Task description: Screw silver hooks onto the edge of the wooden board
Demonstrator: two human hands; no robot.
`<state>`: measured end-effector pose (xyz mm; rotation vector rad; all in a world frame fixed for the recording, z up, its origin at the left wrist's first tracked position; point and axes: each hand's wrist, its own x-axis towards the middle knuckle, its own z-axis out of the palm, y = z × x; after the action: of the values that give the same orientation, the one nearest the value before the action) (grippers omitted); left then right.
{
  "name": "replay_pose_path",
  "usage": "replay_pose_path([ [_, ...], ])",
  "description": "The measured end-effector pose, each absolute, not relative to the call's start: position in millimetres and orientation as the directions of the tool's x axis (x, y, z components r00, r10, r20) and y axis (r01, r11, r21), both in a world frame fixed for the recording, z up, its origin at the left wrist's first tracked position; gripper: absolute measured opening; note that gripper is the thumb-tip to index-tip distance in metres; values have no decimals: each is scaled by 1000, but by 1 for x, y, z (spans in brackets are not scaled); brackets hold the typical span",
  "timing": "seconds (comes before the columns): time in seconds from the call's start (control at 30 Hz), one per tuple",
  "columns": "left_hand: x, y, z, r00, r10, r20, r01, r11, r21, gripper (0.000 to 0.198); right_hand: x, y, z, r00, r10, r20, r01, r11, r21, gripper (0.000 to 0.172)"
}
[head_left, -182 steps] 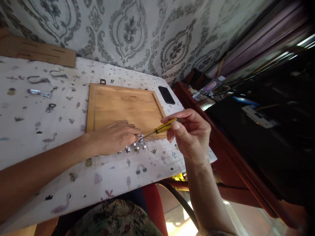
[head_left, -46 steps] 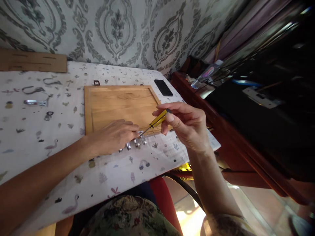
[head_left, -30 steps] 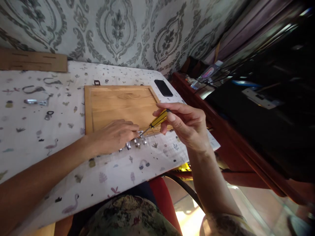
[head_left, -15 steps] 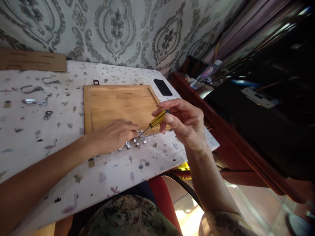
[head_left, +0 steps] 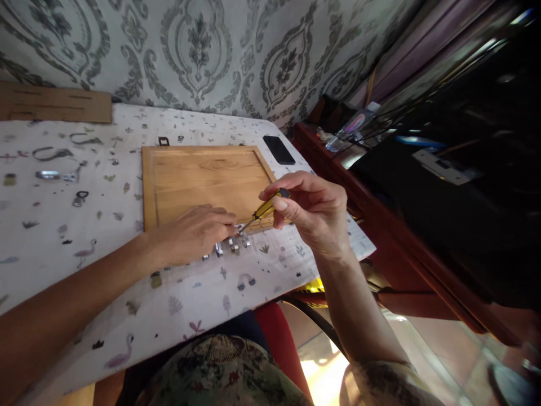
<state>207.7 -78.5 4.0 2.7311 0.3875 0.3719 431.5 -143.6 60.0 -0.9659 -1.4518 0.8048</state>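
In my right hand [head_left: 310, 208] a small yellow-and-black screwdriver [head_left: 266, 207] is pinched between thumb and fingers. Its shaft slants down to the left, its tip by the near edge of a framed wooden panel [head_left: 207, 175]. Several shiny metal hooks [head_left: 233, 244] line that edge, and the tip meets one or is right beside it; which, I cannot tell. My left hand [head_left: 200, 230] lies across the panel's near edge, fingers together and bent down next to the screwdriver tip. What its fingertips grip is hidden.
On the patterned tablecloth [head_left: 181, 304] lie a metal piece [head_left: 57, 176] and curved dark strips [head_left: 53, 153] at the left. A black phone [head_left: 279, 150] sits behind the panel's right corner. Cardboard [head_left: 54, 103] is at back left; a plastic bottle [head_left: 353, 125] lies on the dark red furniture at right.
The screwdriver handle has turned slightly in my right fingers, and that hand has shifted a little left. My left hand stays at the panel's edge.
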Motion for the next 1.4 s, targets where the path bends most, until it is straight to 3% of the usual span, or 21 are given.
replay_pose_path([
  [0.53, 209, -80, 8, 929, 308, 206, 211, -897, 389, 21, 434, -143, 60, -10, 893, 451, 74, 450, -890, 19],
  [0.8, 209, -79, 6, 928, 309, 208, 209, -895, 394, 21, 431, -144, 60, 1, 893, 449, 105, 447, -888, 24],
  [1.1, 208, -79, 7, 938, 293, 186, 213, -909, 359, 27, 437, -140, 54, 160, 764, 625, 166, 603, -780, 22],
  [1.4, 208, -78, 5, 934, 295, 203, 206, -906, 370, 21, 437, -138, 49, 161, 799, 579, 191, 551, -813, 27],
])
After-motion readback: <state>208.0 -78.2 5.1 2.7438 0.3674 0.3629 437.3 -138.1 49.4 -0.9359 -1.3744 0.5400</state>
